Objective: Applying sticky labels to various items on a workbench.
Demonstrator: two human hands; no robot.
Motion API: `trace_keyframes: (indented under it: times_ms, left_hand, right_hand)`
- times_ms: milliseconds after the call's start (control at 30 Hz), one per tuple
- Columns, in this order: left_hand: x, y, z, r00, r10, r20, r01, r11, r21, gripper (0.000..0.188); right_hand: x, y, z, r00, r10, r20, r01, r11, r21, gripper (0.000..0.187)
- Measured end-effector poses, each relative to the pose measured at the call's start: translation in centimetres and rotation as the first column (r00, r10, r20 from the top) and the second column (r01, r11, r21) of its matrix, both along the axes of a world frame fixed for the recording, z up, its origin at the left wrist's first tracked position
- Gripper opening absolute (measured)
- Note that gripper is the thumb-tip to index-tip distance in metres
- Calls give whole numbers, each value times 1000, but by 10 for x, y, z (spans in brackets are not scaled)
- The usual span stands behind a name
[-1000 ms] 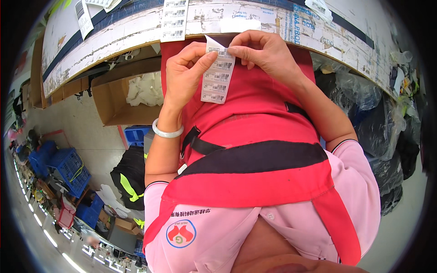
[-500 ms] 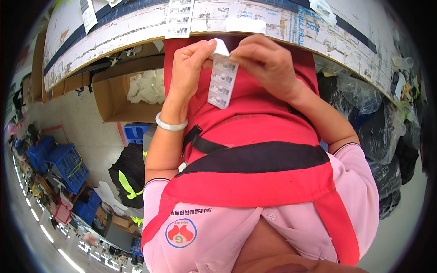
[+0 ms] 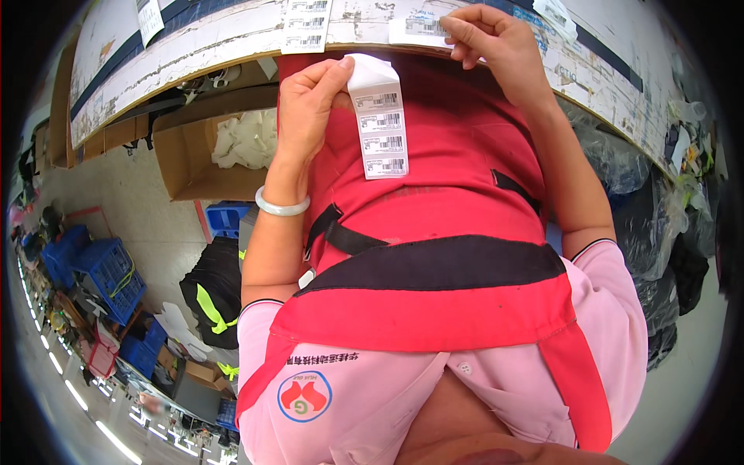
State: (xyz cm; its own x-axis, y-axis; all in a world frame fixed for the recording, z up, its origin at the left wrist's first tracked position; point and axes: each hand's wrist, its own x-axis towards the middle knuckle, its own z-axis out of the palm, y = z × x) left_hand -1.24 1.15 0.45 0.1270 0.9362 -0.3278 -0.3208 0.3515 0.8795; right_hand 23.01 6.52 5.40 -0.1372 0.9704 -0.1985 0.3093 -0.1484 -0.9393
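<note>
My left hand (image 3: 316, 97), closed in a pinch, holds a strip of barcode labels (image 3: 383, 143) by its folded blank top. The strip hangs in front of my red apron (image 3: 465, 186), with several white labels in a column. At the table edge my right hand (image 3: 500, 50) pinches a single barcode label (image 3: 425, 25) at its right end. That label lies over or just above a white tag (image 3: 418, 39) on the table; whether it touches cannot be told. Left of it, another barcode label strip (image 3: 306, 27) lies at the edge.
The worn white tabletop (image 3: 209, 46) runs across the top. Below its left part stands an open cardboard box (image 3: 182, 167) with white pieces (image 3: 244, 143) inside. Blue crates (image 3: 112, 279) and a black bundle (image 3: 213, 291) are at left. Plastic-wrapped dark bundles (image 3: 647, 232) stand at right.
My right hand has moved away from the strip, up and right to the table edge, with a single label in its fingers. The strip now hangs flatter, facing up from my left hand.
</note>
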Motion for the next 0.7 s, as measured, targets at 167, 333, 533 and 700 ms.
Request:
trace_keyframes:
  times_ms: [167,333,533,700]
  left_hand:
    - [-2,1,0,995,-49,-85,56,996,75,25]
    - [-1,1,2,995,-57,-77,64,993,97,25]
    - [-2,1,3,993,-63,-97,72,993,94,25]
    - [-2,-1,-3,994,-61,-95,70,993,97,25]
  right_hand:
    - [1,10,3,992,2,-125,-27,980,-199,13]
    - [-2,12,-6,992,-19,-125,-8,977,-214,13]
    - [-2,13,-14,991,-18,-132,-11,977,-214,13]
    - [-4,12,-16,992,-25,-120,-2,976,-216,13]
